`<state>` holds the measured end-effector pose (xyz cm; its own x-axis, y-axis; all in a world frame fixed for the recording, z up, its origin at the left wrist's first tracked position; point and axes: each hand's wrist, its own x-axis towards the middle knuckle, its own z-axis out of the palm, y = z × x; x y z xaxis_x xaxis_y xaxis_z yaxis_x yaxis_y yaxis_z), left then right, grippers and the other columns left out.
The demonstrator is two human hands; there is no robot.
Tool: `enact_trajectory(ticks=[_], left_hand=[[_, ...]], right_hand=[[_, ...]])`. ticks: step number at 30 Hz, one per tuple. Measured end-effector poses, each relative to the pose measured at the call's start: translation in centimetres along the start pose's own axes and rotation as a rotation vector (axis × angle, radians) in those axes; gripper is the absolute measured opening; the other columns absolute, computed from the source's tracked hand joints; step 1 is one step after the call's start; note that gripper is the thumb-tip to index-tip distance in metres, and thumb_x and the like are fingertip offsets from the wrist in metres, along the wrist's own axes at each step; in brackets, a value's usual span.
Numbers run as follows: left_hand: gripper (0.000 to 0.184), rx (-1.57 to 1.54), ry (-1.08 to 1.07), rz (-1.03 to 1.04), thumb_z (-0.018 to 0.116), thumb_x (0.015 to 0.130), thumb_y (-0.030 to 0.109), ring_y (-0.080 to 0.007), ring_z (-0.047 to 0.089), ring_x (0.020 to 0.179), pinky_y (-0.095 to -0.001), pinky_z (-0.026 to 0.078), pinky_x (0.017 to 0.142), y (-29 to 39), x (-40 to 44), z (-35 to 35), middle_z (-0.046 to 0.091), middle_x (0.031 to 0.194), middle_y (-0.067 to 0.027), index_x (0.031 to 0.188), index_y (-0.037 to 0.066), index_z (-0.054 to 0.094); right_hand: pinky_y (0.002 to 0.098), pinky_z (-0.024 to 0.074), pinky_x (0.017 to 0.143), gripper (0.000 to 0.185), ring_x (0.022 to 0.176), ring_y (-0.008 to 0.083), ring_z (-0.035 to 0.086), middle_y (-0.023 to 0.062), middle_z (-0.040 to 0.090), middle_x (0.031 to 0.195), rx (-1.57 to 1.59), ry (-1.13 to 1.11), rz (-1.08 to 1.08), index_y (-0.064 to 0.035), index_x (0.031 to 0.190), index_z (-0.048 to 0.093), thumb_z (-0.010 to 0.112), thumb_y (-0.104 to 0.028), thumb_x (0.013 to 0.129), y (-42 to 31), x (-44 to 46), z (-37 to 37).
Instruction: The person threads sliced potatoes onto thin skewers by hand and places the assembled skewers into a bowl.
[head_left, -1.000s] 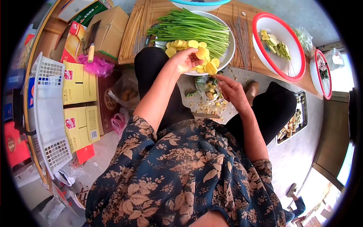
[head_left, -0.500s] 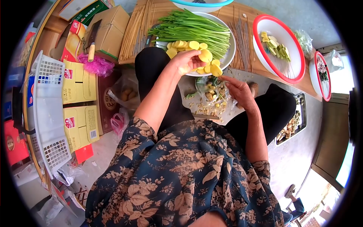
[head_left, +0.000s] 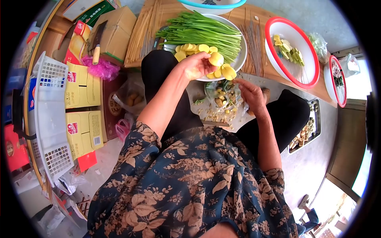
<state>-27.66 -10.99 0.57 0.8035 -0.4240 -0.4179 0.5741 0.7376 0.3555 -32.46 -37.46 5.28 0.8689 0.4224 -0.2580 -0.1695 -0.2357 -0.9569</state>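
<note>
Between thumb and fingers, my left hand [head_left: 197, 65] pinches a yellow potato slice [head_left: 216, 59] over the front edge of a white plate [head_left: 243, 59]. Just right of it, more yellow slices [head_left: 229, 73] hang together, apparently on a thin skewer. My right hand [head_left: 251, 93] is closed at the lower end of these slices; the skewer there is too thin to make out clearly. Long green chives [head_left: 204, 31] and a row of yellow slices [head_left: 188, 48] lie on the plate.
Wooden skewers [head_left: 143, 31] and metal skewers [head_left: 253, 43] lie on the wooden table [head_left: 226, 15]. A red-rimmed bowl [head_left: 272, 47] holds skewered slices. Below hangs a plastic bag [head_left: 222, 95] of scraps. A tray [head_left: 316, 119] stands right; boxes [head_left: 83, 85] and a crate [head_left: 51, 115] stand left.
The skewered slices and my right hand have shifted slightly right and down. My left hand has moved a little right, and one slice now shows apart at its fingertips.
</note>
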Motion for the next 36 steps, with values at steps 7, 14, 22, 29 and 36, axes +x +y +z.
enact_trajectory(ticks=[7, 14, 22, 29, 36], left_hand=[[0.036, 0.03, 0.049, 0.001, 0.059, 0.085, 0.011, -0.0229, 0.062, 0.084, -0.0326, 0.057, 0.074, 0.2, -0.7, 0.7, 0.06, 0.108, -0.0171, 0.117, -0.002, 0.05], [0.033, 0.115, 0.134, 0.006, 0.059, 0.086, 0.013, -0.0225, 0.063, 0.089, -0.0325, 0.057, 0.074, -0.3, -0.7, 1.8, 0.062, 0.107, -0.015, 0.116, 0.0, 0.052], [0.027, 0.315, 0.216, 0.358, 0.061, 0.089, 0.021, -0.0185, 0.062, 0.086, -0.0315, 0.052, 0.075, -3.2, -0.1, 3.5, 0.065, 0.1, -0.0108, 0.109, 0.003, 0.059], [0.027, 0.388, 0.401, 0.635, 0.06, 0.086, 0.011, -0.0147, 0.063, 0.084, -0.0275, 0.053, 0.071, -5.3, 1.0, 4.9, 0.064, 0.101, -0.0075, 0.109, -0.003, 0.061], [0.025, 0.352, 0.412, 0.595, 0.06, 0.084, 0.009, -0.0132, 0.061, 0.077, -0.0253, 0.051, 0.068, -5.1, 1.8, 5.4, 0.064, 0.096, -0.0065, 0.107, 0.0, 0.063]], right_hand=[[0.0183, 0.026, 0.048, 0.025, 0.053, 0.0018, 0.031, -0.0082, 0.039, 0.062, 0.082, -0.066, -0.004, -0.0057, 0.114, 0.065, 0.048, -0.004, 0.094, -0.2, 0.0, 0.5], [0.0183, 0.0245, 0.044, 0.023, 0.049, 0.0026, 0.032, -0.0082, 0.036, 0.057, 0.371, -0.136, 0.098, -0.0037, 0.112, 0.062, 0.046, -0.013, 0.097, -0.2, 0.3, 1.4], [0.0175, 0.0231, 0.044, 0.019, 0.047, 0.0025, 0.032, -0.0071, 0.04, 0.057, 0.391, -0.023, 0.088, -0.0043, 0.101, 0.063, 0.048, -0.016, 0.097, 0.2, 0.7, 2.1], [0.0183, 0.0262, 0.044, 0.018, 0.048, 0.0035, 0.037, -0.0021, 0.049, 0.059, 0.287, 0.018, 0.113, -0.003, 0.107, 0.059, 0.049, -0.013, 0.096, -0.3, -0.3, 3.1], [0.0182, 0.0284, 0.045, 0.018, 0.048, 0.0038, 0.039, 0.0003, 0.053, 0.061, 0.285, 0.07, 0.078, -0.0018, 0.103, 0.061, 0.047, -0.011, 0.095, 0.5, -0.2, 3.1]])
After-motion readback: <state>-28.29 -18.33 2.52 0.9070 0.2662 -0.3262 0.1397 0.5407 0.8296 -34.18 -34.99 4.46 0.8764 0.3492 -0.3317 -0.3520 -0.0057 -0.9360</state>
